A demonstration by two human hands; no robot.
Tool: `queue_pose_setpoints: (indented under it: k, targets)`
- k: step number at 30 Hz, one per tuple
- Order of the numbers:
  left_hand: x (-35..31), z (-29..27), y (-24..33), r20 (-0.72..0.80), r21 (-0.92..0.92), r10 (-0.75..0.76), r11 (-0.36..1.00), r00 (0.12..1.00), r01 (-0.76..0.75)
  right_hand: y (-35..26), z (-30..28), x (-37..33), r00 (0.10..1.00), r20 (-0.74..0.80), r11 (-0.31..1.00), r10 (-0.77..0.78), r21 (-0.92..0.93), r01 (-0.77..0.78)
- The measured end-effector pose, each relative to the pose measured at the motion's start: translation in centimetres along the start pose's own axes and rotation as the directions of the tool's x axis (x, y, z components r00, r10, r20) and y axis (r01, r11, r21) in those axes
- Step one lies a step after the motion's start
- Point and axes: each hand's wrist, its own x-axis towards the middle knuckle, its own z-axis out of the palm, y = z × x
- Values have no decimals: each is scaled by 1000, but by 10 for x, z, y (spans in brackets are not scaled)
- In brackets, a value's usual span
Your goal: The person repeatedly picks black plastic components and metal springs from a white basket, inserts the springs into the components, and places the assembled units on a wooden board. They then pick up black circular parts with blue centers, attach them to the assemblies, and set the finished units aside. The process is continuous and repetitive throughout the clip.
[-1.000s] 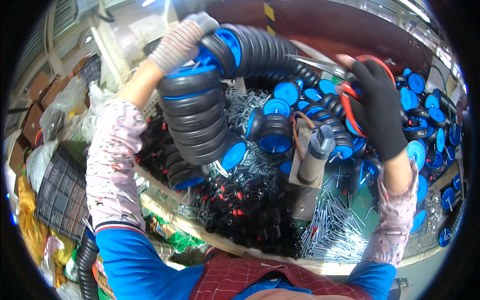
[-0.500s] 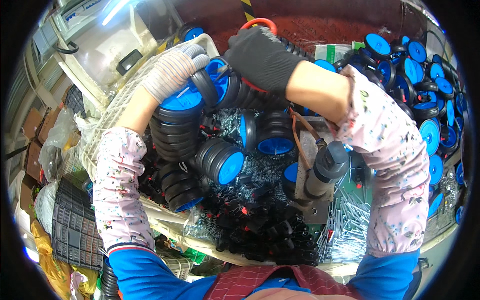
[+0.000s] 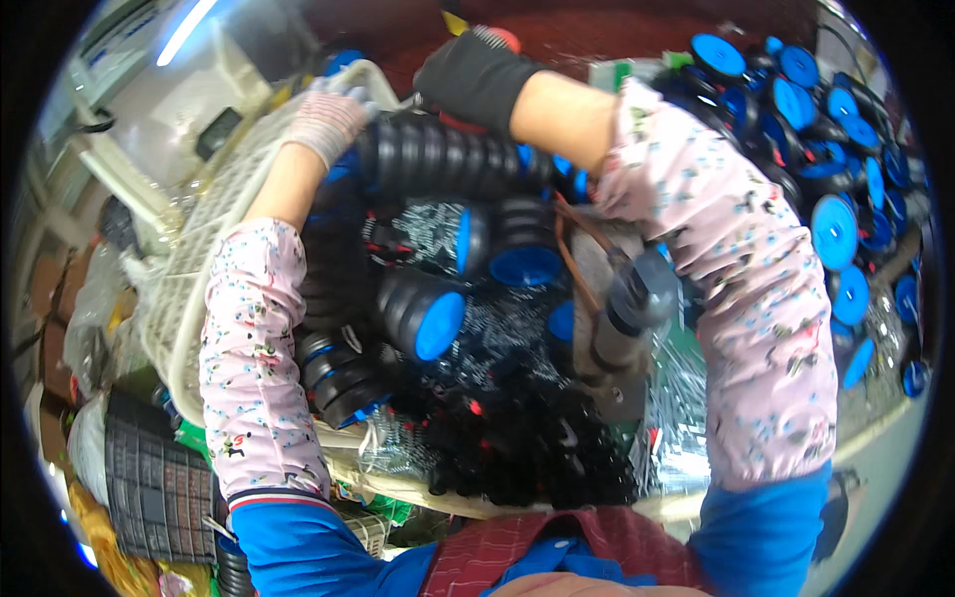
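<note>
My left hand [image 3: 326, 121], in a pale striped glove, is at the far left of the work area, over the end of a row of black wheels [image 3: 438, 157]. Its fingers are smeared, so what they hold is unclear. My right hand [image 3: 479, 82], in a black glove, is closed around a red-handled tool [image 3: 505, 40], mostly hidden by the fist; whether it is scissors or pliers does not show. Below lie shorter stacks of black wheels with blue hubs [image 3: 438, 326], metal springs [image 3: 430, 231] and dark plastic parts [image 3: 537, 448].
A grey cylindrical device [image 3: 637, 298] on a metal base stands right of centre. Long metal pins [image 3: 681, 418] lie beside it. Many blue-hubbed wheels [image 3: 834, 231] are heaped at the right. A cream plastic basket [image 3: 184, 318] and a black crate [image 3: 159, 488] are at the left.
Both hands have shifted up and left in the view, partly with the whole picture moving. The wheel tilted by my left hand now appears in line with the row.
</note>
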Motion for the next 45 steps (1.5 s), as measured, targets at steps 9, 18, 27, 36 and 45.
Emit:
queue_pose_setpoints:
  k: [9,18,27,36,45]
  targets:
    - [36,70,45,-224,-154,-338,938,914,310,67,-47,-432,667,41,594,744,416,-689]
    - [33,104,103,15,-523,-249,823,968,220,-15,-99,-781,-367,339,-453,866,221,-864]
    - [-73,-38,110,-330,-743,-212,659,920,-115,76,-21,-799,-222,160,-137,962,-419,-897]
    - [-241,-195,224,-126,-987,-388,141,913,-77,-3,78,-604,622,209,571,754,260,-779]
    - [-327,-198,287,62,-997,-398,18,915,76,20,120,-553,397,486,511,779,-125,-850]
